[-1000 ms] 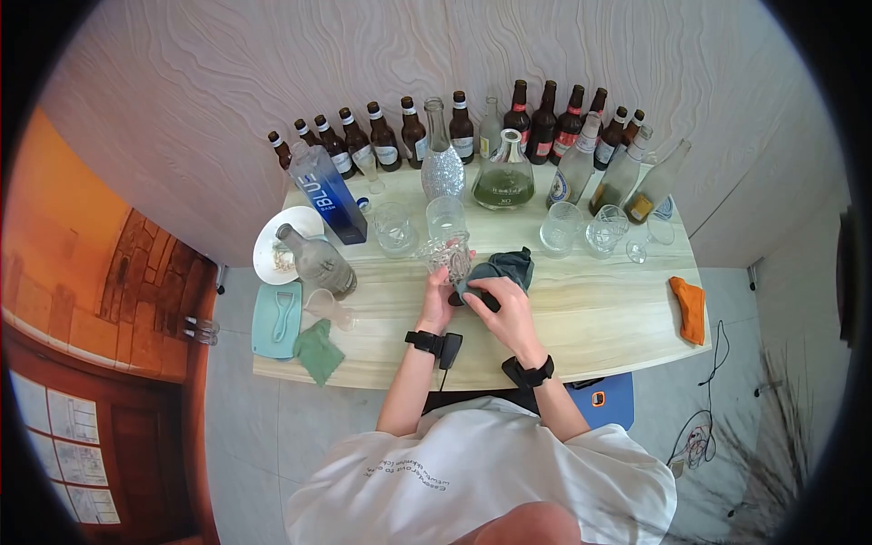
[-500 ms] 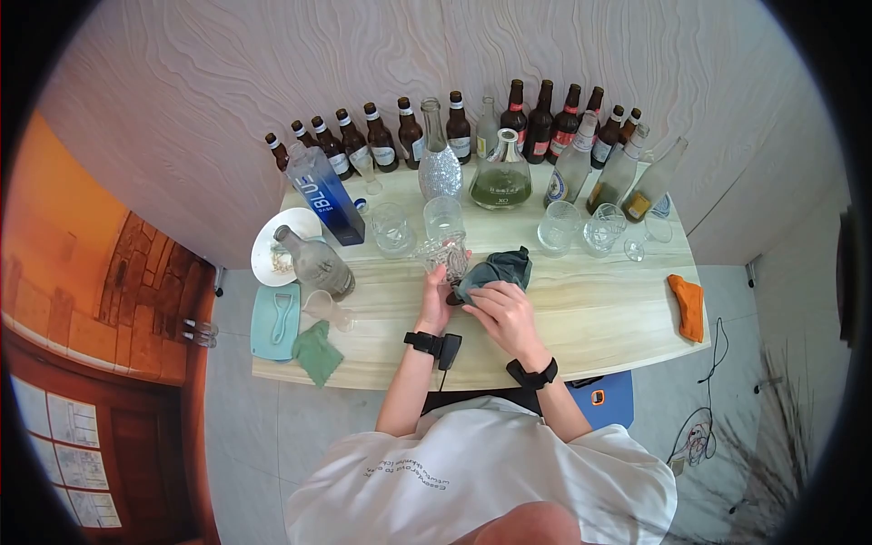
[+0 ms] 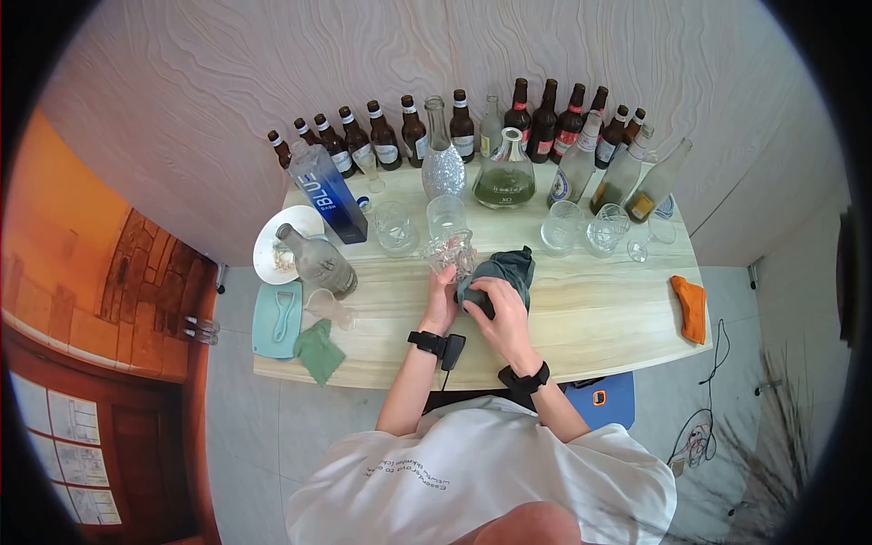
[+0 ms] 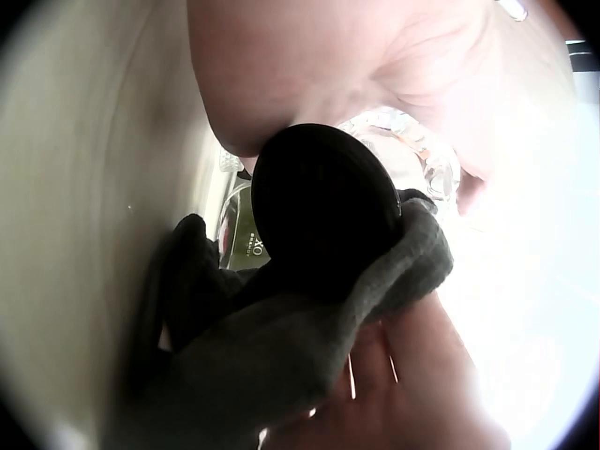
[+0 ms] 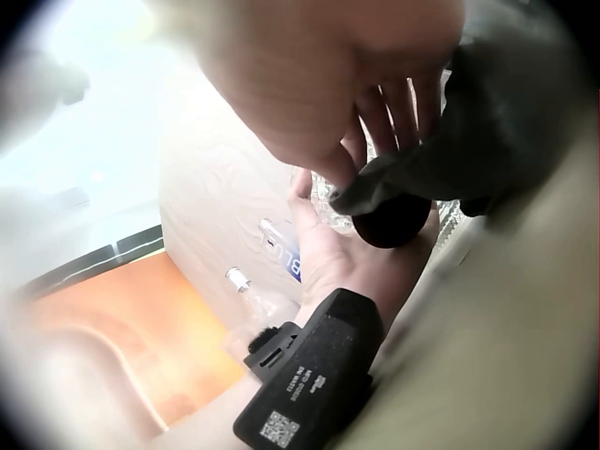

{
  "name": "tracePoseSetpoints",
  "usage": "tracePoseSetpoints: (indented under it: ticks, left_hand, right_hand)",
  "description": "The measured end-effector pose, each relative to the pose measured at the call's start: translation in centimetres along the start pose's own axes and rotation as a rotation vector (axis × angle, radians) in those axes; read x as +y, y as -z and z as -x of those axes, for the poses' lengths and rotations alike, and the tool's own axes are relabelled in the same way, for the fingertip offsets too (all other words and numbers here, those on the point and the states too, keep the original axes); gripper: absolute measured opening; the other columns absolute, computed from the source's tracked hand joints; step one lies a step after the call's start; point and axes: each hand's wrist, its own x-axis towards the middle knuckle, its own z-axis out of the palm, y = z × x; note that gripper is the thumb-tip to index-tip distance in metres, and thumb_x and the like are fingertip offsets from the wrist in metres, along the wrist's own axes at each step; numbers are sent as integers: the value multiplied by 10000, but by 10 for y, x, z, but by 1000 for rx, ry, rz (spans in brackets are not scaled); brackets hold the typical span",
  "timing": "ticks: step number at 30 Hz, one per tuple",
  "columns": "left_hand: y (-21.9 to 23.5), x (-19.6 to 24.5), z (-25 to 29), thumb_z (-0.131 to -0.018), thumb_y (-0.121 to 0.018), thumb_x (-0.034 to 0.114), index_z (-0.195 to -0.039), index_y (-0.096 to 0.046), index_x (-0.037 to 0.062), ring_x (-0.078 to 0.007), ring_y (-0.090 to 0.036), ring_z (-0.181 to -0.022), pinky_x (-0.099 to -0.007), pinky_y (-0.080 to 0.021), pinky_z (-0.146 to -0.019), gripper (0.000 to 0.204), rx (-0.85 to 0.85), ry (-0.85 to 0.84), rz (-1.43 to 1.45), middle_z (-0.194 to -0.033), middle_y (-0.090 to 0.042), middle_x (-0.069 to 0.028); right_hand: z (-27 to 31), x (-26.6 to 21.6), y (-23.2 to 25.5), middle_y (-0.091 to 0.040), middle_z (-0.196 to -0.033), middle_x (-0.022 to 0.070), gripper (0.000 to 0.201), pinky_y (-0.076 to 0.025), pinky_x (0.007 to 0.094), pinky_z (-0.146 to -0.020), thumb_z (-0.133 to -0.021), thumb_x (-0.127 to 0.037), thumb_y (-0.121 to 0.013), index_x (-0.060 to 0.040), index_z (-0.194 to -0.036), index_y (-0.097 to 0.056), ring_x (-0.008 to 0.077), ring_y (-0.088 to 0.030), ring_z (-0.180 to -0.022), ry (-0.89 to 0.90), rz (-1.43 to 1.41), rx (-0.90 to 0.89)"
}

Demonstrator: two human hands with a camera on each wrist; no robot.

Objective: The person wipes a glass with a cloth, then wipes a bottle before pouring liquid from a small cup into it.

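The cut glass (image 3: 450, 252) is in the person's left hand (image 3: 440, 302), in front of and left of the decanter (image 3: 505, 182) as the head camera sees it. The left hand holds the glass low down, its thumb against the side; the head view does not show how the other fingers lie. The right hand (image 3: 501, 318) pinches the dark cloth (image 3: 509, 271), fingers bent over it. The cloth lies bunched against a dark round piece (image 4: 323, 206), which sits by the left palm; whether that piece belongs to the glass, I cannot tell.

The decanter stands on the worktop (image 3: 590, 313) with green liquid inside. Just left of it is a glittery bottle (image 3: 443, 171), with a tumbler (image 3: 446, 218) in front of that bottle. Farther left of the decanter are a blue bottle (image 3: 329, 200), a plate (image 3: 265, 247), a greyish bottle (image 3: 320, 265) and, nearer the person, a green cloth (image 3: 320, 352). To the decanter's right are two clear glasses (image 3: 563, 227), and well off to its right and nearer the person lies an orange cloth (image 3: 690, 311). Brown bottles (image 3: 383, 145) line the back on both sides of the decanter.
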Motion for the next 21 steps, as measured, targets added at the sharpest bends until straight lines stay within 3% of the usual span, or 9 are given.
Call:
tracePoseSetpoints:
  ticks: [5,11,14,17,18,21]
  left_hand:
    - [6,0,0,-1014,-605,575,-1586,-470,45,-267,-575,-1401,-424,-433,-1193,791,-2,88,27,-1533,-616,-186]
    - [6,2,2,-1018,-584,602,-1544,-518,26,-273,-598,-1377,-417,-443,-1193,782,-15,129,0,-1501,-641,-187]
    - [7,2,3,-1017,-561,637,-1539,-519,10,-292,-601,-1375,-425,-450,-1190,817,-47,92,58,-1451,-670,-177]
    - [14,0,-2,-1015,-524,682,-1545,-509,-4,-313,-596,-1380,-437,-449,-1192,867,-81,48,137,-1394,-696,-169]
    - [16,-2,-4,-1014,-510,698,-1547,-505,-8,-319,-593,-1382,-441,-448,-1194,885,-89,35,164,-1375,-704,-166]
    - [9,1,-4,-1013,-483,712,-1551,-502,-9,-320,-593,-1381,-440,-443,-1197,899,-61,23,149,-1363,-709,-170]
  right_hand:
    - [-9,8,13,-716,-1137,84,262,-534,424,-915,-846,-89,-820,-69,-1099,-756,312,-683,-1061,202,91,-114]
    - [-17,9,21,-721,-1083,65,209,-549,401,-886,-800,-74,-840,-90,-1007,-818,289,-694,-1007,286,125,-206]
    - [-13,22,16,-744,-1019,73,162,-563,366,-832,-805,-49,-853,-55,-966,-838,259,-717,-946,186,-148,-164]
    - [-4,27,13,-769,-990,73,131,-565,331,-809,-844,6,-847,-22,-972,-844,199,-718,-925,-221,-443,-55]
    - [-3,30,17,-776,-1076,94,187,-556,316,-872,-899,-2,-815,-1,-1086,-822,183,-716,-991,-234,-411,-89]
    - [-6,22,11,-767,-1136,137,274,-569,333,-916,-937,-53,-798,12,-1202,-777,231,-738,-1012,-319,-520,-126]
